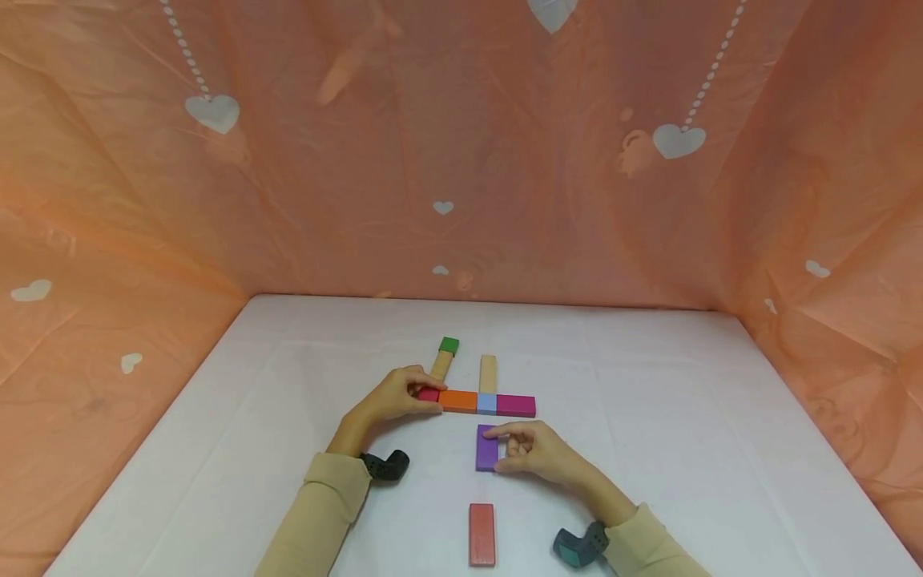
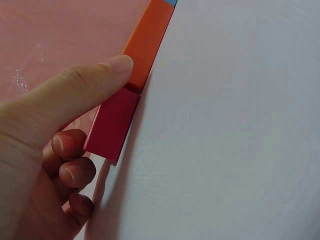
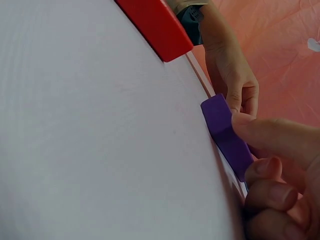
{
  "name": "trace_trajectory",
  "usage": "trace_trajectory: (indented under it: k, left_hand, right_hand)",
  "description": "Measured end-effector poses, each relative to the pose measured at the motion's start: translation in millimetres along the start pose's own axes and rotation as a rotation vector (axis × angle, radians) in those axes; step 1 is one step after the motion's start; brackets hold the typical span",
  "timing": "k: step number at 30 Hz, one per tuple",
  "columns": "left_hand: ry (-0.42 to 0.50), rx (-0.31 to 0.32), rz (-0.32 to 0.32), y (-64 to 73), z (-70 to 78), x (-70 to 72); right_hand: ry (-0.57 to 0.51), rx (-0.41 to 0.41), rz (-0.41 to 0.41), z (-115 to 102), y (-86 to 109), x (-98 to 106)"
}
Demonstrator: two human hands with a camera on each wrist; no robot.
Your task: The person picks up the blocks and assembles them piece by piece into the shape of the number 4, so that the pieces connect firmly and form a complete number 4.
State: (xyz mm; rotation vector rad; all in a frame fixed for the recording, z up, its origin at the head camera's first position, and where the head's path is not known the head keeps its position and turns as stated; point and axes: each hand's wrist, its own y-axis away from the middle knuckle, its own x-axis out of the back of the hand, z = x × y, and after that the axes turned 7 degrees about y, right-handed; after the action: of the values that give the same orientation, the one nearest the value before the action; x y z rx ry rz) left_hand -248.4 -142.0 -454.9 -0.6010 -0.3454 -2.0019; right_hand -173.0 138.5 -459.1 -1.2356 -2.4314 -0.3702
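Note:
My left hand point(image 1: 397, 394) pinches a crimson block point(image 2: 112, 125) at the left end of a block row. Its thumb tip reaches the seam with the orange block point(image 1: 458, 401). To the right follow a light blue block point(image 1: 486, 404) and a magenta block point(image 1: 516, 406). Nearer to me, my right hand point(image 1: 537, 450) holds a purple block point(image 1: 486, 453) lengthwise, index finger toward its far end and thumb at the near end. That block stands apart from the row, below the light blue piece.
Behind the row lie two plain wooden blocks, the left one point(image 1: 442, 365) slanted with a green block point(image 1: 449, 345) at its far end, the right one point(image 1: 488, 373) straight. A red block point(image 1: 481, 534) lies near me on the white table point(image 1: 649, 385). Orange cloth point(image 1: 469, 160) surrounds the table.

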Motion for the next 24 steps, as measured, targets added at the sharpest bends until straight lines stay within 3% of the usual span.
trace_trajectory:
  k: [14,24]
  left_hand:
    - [0.004,0.023,0.003,-0.9,-0.4,-0.3]
    - [0.006,-0.008,-0.004,-0.6,-0.5,0.2]
  right_hand:
    - [0.032,0.007,0.000,-0.4,-1.2,0.9]
    - [0.038,-0.035,0.004,0.4,-4.2,1.2]
